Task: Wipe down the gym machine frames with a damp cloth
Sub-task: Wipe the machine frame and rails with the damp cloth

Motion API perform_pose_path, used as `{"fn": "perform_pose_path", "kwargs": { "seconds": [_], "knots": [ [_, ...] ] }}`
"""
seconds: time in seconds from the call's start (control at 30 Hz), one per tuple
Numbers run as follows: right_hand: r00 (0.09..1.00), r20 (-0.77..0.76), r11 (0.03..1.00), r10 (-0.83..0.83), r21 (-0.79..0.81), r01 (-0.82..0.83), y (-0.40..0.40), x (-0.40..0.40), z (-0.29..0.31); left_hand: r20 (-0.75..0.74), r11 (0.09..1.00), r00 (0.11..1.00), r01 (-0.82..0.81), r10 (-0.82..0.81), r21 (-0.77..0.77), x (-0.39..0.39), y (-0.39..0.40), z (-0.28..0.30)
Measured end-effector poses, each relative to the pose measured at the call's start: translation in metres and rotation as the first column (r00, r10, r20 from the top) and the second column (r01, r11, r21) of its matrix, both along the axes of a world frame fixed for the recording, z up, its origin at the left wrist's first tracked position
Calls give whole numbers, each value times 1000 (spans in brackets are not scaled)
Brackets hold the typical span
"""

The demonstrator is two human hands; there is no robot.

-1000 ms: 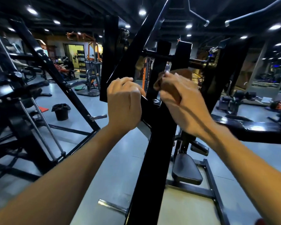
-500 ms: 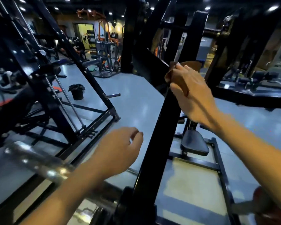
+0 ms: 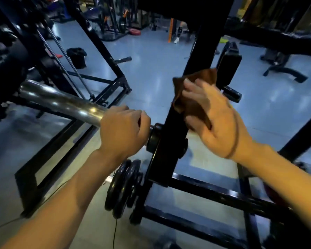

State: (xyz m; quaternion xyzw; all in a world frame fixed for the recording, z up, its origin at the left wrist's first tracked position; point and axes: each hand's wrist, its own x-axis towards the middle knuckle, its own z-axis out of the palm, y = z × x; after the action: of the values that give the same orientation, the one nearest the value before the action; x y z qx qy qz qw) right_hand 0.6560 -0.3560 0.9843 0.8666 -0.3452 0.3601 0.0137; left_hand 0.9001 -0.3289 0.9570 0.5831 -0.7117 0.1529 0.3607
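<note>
While the left hand (image 3: 123, 131) is curling round the chrome bar (image 3: 61, 101), the right hand (image 3: 217, 121) is pressing a brown cloth (image 3: 192, 90) with near-straight fingers against the black upright (image 3: 176, 123); the cloth is lying under its palm and fingers.

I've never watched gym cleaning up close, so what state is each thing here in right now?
Left hand: grips the chrome bar.
Chrome bar: bare, no plates on it.
Right hand: fingers spread, presses the cloth.
Brown cloth: crumpled against the black upright.
Black upright: standing.
Weight plates: stored low on the frame.
</note>
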Motion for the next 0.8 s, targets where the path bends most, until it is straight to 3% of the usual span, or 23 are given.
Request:
{"fn": "perform_pose_path", "kwargs": {
  "seconds": [0.13,0.2,0.3,0.5,0.57,0.6,0.63,0.7,0.8],
  "knots": [
    [994,106,997,29,75,-37,11,8,-14,-20,999,1000,-8,7,-46,-4,-1,-4],
    [997,20,995,77,55,-78,36,13,-37,-25,999,1000,-10,9,-47,-4,-1,-5],
    [978,-175,987,109,-96,-127,83,18,-77,-34,998,999,19,-21,-58,-2,1,-4],
    [944,-250,970,216,-55,-237,96,12,-72,-107,995,990,96,-95,2,0,5,1],
    [968,-80,966,237,126,-226,105,1,-69,-298,984,941,174,-159,24,-5,11,7],
    [973,134,928,190,299,-223,113,-3,-64,-385,979,906,201,-177,23,-10,15,11],
    [918,386,844,90,461,-276,121,-7,-58,-442,977,879,211,-179,25,-17,20,16],
    [666,722,635,-185,605,-480,127,-20,-40,-490,974,853,224,-180,31,-38,30,27],
    [338,792,412,-508,568,-712,120,-54,-18,-495,946,823,324,-277,8,-82,44,42]
  ]
}}
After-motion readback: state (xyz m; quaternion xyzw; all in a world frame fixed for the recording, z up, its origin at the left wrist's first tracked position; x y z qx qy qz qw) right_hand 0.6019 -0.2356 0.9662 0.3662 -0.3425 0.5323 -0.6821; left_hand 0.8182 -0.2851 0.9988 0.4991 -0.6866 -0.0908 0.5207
